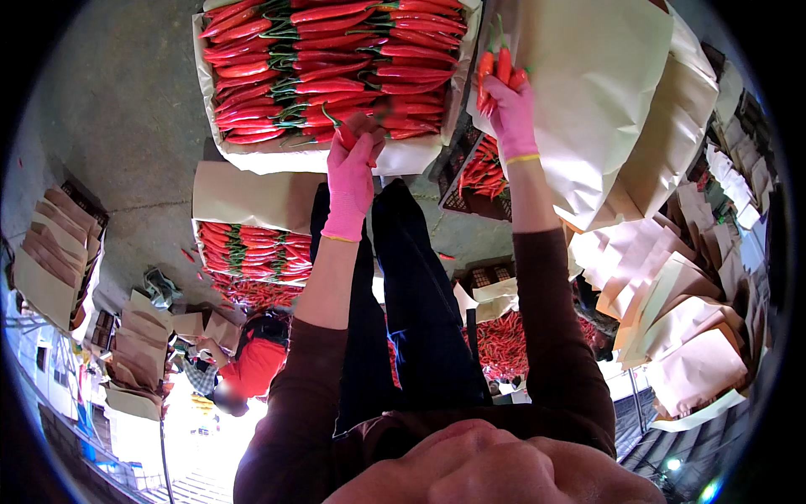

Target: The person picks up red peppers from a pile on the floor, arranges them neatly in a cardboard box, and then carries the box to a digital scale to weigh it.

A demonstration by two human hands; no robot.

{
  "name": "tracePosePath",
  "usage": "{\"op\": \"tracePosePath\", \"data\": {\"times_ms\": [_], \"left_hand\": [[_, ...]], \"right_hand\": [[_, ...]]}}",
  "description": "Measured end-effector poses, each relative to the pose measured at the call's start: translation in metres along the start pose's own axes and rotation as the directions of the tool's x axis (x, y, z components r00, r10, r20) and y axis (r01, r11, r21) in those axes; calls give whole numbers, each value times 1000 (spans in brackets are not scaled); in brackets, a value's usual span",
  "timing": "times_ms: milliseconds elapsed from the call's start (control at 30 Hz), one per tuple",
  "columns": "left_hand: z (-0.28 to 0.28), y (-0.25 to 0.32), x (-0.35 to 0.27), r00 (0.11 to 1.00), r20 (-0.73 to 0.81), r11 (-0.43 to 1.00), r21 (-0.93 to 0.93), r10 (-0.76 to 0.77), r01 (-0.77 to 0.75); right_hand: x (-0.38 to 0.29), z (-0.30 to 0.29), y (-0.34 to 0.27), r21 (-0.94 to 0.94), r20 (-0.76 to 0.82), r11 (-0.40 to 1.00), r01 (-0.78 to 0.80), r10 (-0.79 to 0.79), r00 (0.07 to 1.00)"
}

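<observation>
Both hands wear pink gloves with yellow cuffs. My left hand [354,170] holds a red chili pepper [346,135], green stem up, over the near edge of a paper-lined box. That box holds red chili peppers [334,47] laid in neat rows, their green stems meeting between the rows. My right hand [511,113] is to the right of the box and grips several red chili peppers [502,64], stems pointing away from me. It is beside a large sheet of brown paper [585,94] and above a plastic crate of loose chilies [485,173].
A second paper-lined box of chilies [255,252] sits at left. Stacked crates with brown paper [686,327] stand at right, more papered crates [56,258] at far left. A person in red [259,365] bends at lower left. Loose chilies lie on the concrete floor.
</observation>
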State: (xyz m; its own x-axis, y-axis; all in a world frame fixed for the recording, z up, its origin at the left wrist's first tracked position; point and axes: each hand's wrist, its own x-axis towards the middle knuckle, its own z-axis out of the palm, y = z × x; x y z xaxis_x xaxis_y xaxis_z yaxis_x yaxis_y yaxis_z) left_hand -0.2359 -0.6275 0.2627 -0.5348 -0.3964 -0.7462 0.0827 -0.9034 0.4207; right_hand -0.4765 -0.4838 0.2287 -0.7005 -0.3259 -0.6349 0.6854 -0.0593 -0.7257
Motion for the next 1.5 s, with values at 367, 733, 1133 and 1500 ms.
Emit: {"op": "tracePosePath", "data": {"times_ms": [367, 733, 1133, 1500], "left_hand": [[46, 40, -25, 938, 196, 891, -306, -286, 336], [-16, 15, -66, 956, 129, 919, -270, -262, 289], [-8, -63, -146, 867, 69, 836, -237, -494, 495], [-8, -19, -171, 907, 133, 916, 32, -400, 400]], "right_hand": [[-120, 41, -7, 267, 236, 890, -371, 312, 920], [-207, -186, 84, -92, -509, 905, -415, 315, 801], [-249, 26, 26, -403, 203, 831, -384, 490, 847], [-207, -28, -108, -783, 145, 610, 118, -5, 989]]}}
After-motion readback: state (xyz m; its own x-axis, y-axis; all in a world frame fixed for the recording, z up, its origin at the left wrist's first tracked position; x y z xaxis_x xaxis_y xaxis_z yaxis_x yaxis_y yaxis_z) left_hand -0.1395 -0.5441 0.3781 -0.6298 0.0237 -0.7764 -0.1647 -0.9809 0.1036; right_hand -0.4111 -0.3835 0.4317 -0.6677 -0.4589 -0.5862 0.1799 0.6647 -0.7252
